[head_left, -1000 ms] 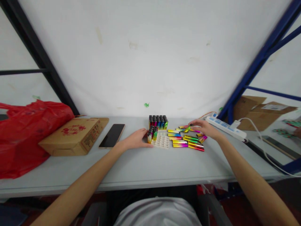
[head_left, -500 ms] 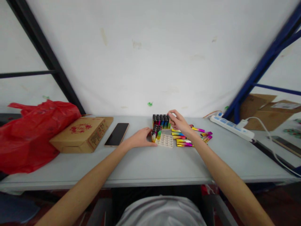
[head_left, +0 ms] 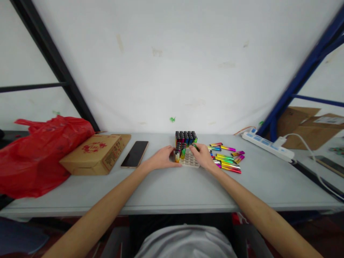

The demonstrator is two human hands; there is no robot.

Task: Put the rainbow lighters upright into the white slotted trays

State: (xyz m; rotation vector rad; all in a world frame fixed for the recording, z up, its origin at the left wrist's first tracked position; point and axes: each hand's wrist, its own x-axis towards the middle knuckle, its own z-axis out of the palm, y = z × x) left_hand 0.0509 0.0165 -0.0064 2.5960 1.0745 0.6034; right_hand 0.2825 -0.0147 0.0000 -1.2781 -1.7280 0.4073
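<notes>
A white tray with round holes lies mid-table, its far rows filled with upright rainbow-coloured lighters. My left hand rests against the tray's left side, fingers curled round its edge beside the standing lighters. Over the tray's right part, my right hand is closed on a single lighter, held just above the holes. Several loose rainbow lighters lie flat on the table to the right of the tray.
A dark phone and a flat cardboard box lie left of the tray, then a red plastic bag. A white power strip with a cable sits at the right by a blue rack post.
My right hand went from the loose lighters on the right to the back of the tray, then down over the tray's right side with a lighter in it. The left hand stayed put.
</notes>
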